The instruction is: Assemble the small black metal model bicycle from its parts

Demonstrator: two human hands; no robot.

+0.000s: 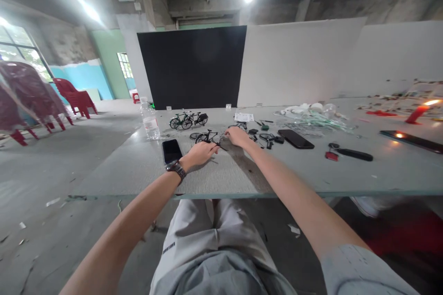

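Observation:
Near the middle of the grey table, my left hand (200, 153), with a watch (176, 169) on its wrist, is closed at the lower edge of a black miniature bicycle frame (207, 136). What its fingertips pinch is too small to make out. My right hand (237, 136) is just to the right, fingers closed beside the frame's right end; what they hold, if anything, is hidden. Two assembled miniature bicycles (189, 120) stand behind the frame. Small black bicycle parts (267, 137) lie to the right of my right hand.
A bottle (150, 122) and a phone (172, 151) are at the left. To the right lie another phone (296, 139), keys with a black holder (355, 154), clear plastic bags (316, 115) and a lit red candle (417, 114). A paper sheet (244, 117) lies behind my right hand.

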